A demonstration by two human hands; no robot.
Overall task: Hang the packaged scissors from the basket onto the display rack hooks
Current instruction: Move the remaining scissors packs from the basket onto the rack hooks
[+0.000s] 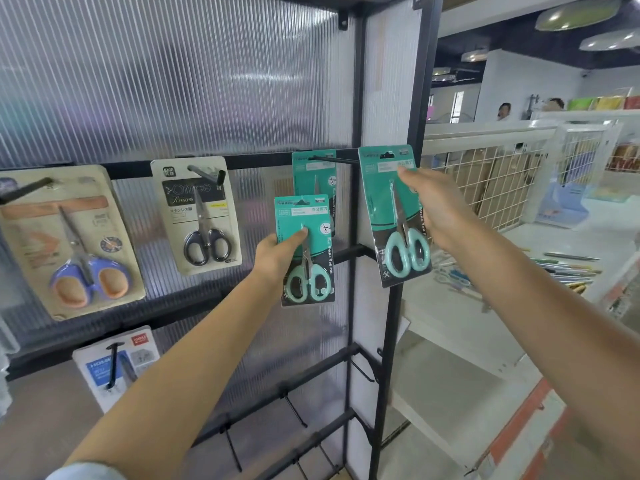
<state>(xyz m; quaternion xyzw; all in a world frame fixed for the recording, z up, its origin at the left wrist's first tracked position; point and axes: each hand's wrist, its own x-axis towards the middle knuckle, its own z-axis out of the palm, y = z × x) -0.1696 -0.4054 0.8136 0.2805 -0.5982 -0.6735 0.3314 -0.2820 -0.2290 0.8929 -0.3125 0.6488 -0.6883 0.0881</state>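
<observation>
Left hand (pixel 277 252) grip pinches small teal scissors pack (pixel 304 249), below the hook (pixel 334 159). Right hand (pixel 438 206) grip holds larger teal pack (pixel 394 216), its top at hook height. Another teal pack (pixel 313 174) hangs on the hook.

Bright, even indoor light with glare on the ribbed panel (pixel 156 81); wide-angle bending and softness at the edges.
</observation>
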